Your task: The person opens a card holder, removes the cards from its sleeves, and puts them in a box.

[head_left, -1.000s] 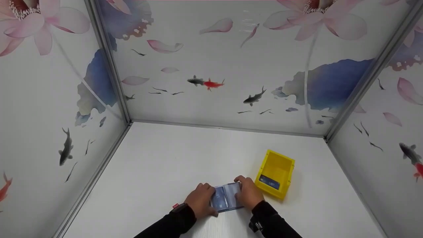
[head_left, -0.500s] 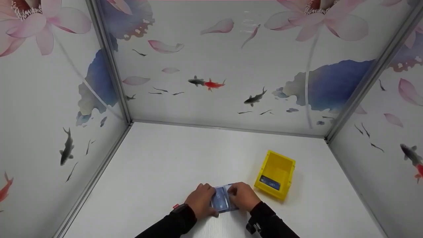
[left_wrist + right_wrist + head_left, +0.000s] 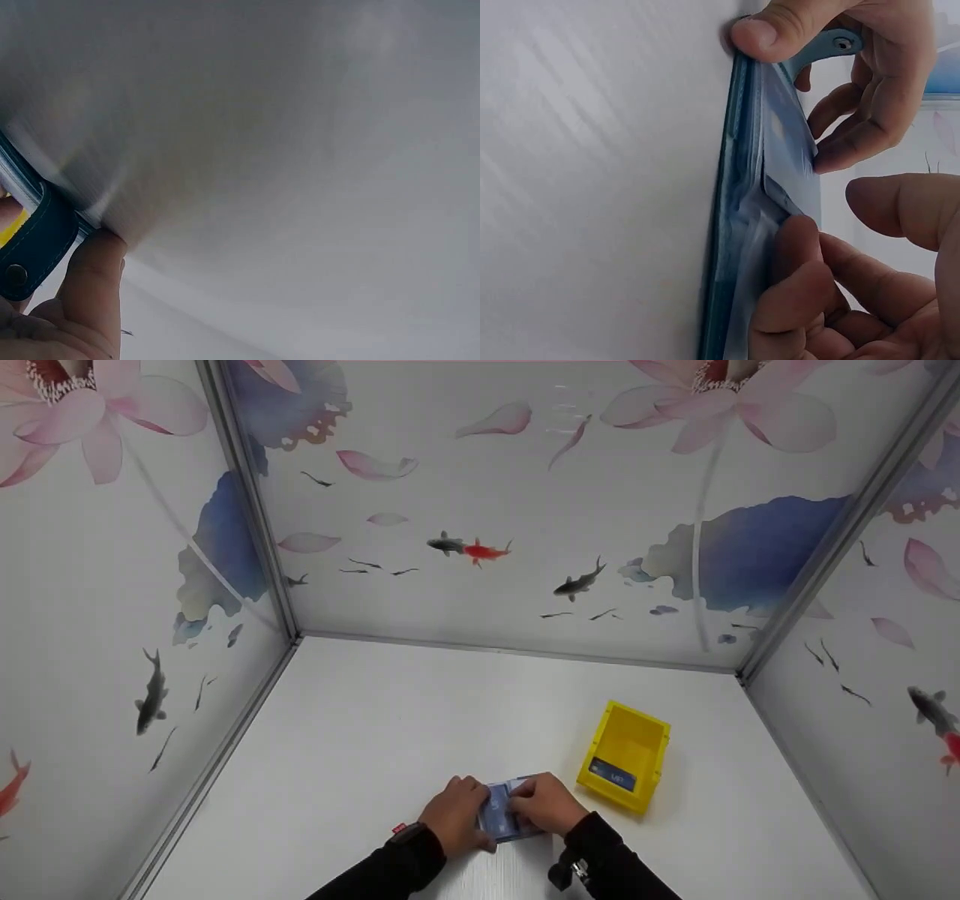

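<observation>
A card holder [image 3: 496, 810] with a dark teal cover and clear sleeves lies spread open, close over the white table. My left hand [image 3: 454, 817] grips its left end, thumb at the near edge and fingers at the far edge. The teal snap strap [image 3: 41, 247] hangs beside that thumb. A card shows inside the upper left sleeve [image 3: 784, 135]. My right hand [image 3: 551, 806] has its curled fingertips [image 3: 799, 232] at the edge of this sleeve, beside the card's corner; I cannot tell whether they pinch sleeve or card.
A yellow bin [image 3: 631, 739] stands to the right, just beyond my right hand. In its near end lies a dark blue card [image 3: 613, 773] with white lettering. Printed wall panels [image 3: 480, 510] enclose the white tabletop [image 3: 420, 697] at the back and sides.
My right hand has moved left across the card holder, from its right end to near the middle. My left hand has kept its hold in place.
</observation>
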A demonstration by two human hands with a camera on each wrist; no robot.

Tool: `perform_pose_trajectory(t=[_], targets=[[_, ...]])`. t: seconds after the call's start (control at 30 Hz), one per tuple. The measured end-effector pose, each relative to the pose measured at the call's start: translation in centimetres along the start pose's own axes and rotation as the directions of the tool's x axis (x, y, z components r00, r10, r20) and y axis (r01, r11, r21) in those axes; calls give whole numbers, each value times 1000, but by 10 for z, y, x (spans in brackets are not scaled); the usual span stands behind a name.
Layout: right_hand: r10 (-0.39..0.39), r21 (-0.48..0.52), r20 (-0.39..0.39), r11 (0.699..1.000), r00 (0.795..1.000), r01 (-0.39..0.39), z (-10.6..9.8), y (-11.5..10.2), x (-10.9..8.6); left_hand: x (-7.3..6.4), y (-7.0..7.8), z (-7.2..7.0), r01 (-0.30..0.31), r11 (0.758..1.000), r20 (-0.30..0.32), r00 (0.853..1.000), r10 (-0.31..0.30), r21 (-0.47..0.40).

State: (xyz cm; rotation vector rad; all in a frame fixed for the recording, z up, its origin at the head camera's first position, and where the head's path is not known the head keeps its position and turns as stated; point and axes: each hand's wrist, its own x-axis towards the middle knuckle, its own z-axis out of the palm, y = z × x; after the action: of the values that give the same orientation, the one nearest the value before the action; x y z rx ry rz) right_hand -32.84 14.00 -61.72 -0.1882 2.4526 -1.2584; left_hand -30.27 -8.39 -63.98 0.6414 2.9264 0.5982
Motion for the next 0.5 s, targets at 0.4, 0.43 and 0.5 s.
perform_pose_trajectory(t=[0.4,0.43,0.5], targets=[[33,75,-28,997,999,-31,9,-3,1,0,1,-1,11,1000,22,1000,-11,6],[29,66,-38,997,999,-26,10,-3,1,0,1,-1,14,1000,23,1000,-14,4],[33,53,-50,998,998,-30,10,-3,1,1,1,0,16,1000,25,1000,-16,5]])
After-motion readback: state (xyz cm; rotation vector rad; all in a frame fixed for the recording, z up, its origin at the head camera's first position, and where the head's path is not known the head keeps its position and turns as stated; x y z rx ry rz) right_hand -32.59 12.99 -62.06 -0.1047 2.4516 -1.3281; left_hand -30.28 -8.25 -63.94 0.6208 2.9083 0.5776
